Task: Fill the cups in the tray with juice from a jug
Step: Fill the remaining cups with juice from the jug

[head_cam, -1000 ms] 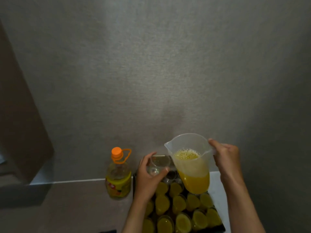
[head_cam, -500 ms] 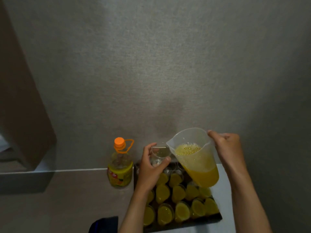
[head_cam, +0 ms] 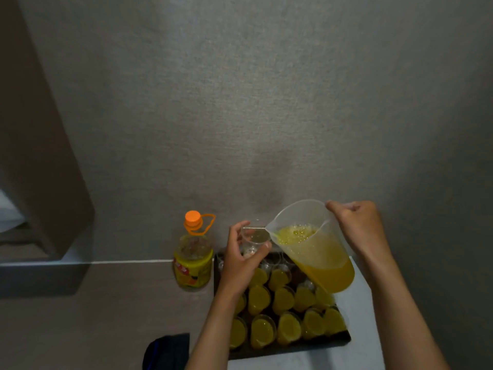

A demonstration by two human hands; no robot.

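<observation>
Juice jug (head_cam: pixel 314 244), a clear plastic pitcher about half full of orange-yellow liquid, tilts to the left above the far right part of a dark tray (head_cam: pixel 290 352), its spout touching or just over the rim of a clear cup (head_cam: pixel 253 236) held up beside it. The right hand (head_cam: pixel 360 225) wraps its curled fingers around the jug's handle side at 3 o'clock of the jug, gripping it firmly. The left hand (head_cam: pixel 240 260) pinches the small empty-looking cup between thumb and fingers at 9 o'clock of the spout, raised above the tray's far left corner. Foam sits on the juice surface close to the spout (whether any liquid is crossing into the cup cannot be told). On the tray, filled cups (head_cam: pixel 282 300) of juice stand in tight rows, at least 3 rows visible, with a few clear unfilled ones (head_cam: pixel 277 260) at the far edge under the jug. A juice bottle (head_cam: pixel 193 260) with an orange cap and yellow label stands upright on the counter just beside the tray at its 9 o'clock. A dark blue object (head_cam: pixel 166 352) lies at 7 o'clock of the tray, near the bottom edge. A grey textured wall (head_cam: pixel 240 102) fills the background.
</observation>
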